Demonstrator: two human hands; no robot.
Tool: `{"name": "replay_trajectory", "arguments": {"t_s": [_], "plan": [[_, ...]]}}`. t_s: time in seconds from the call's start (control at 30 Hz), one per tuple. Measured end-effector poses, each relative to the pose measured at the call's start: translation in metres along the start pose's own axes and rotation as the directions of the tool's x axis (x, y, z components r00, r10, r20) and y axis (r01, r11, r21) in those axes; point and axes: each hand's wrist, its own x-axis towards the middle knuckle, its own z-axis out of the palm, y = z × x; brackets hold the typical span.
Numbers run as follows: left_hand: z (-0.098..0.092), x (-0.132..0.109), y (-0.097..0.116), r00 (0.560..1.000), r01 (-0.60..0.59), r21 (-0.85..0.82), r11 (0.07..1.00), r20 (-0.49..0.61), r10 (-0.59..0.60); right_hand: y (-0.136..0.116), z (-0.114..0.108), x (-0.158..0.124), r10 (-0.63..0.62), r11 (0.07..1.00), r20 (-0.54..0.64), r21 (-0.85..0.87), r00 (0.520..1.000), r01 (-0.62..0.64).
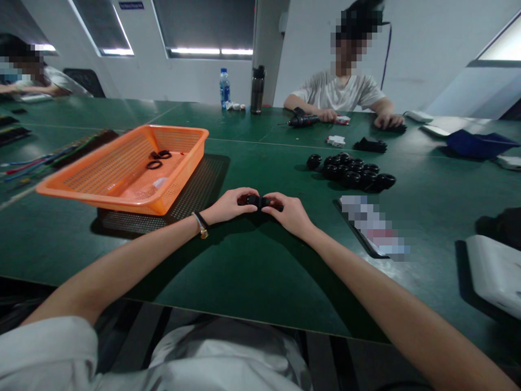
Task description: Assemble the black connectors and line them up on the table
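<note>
My left hand and my right hand meet over the green table, both closed on a small black part held between them. The fingers of both curl round the part's ends, so only its middle shows. A pile of several black round parts lies to the right and farther back. An orange mesh basket stands tilted to the left, with black rings and a clear bag inside.
A person in a white shirt sits across the table near a black power tool. Another person sits at the far left. Two bottles stand at the back. A phone and a white case lie right.
</note>
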Motion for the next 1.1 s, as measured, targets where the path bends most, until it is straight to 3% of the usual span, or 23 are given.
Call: {"name": "replay_trajectory", "arguments": {"t_s": [0.67,1.1], "plan": [[0.0001,0.001,-0.0024,1.0,0.031,-0.091,0.995,-0.004,-0.031,0.0006,-0.001,-0.0015,-0.069,0.997,-0.038,-0.026,0.997,0.068],[-0.0003,0.0006,-0.0013,1.0,0.012,-0.083,0.996,0.016,-0.011,-0.0017,-0.0011,-0.0013,-0.034,0.999,-0.018,0.036,0.999,0.034]]}}
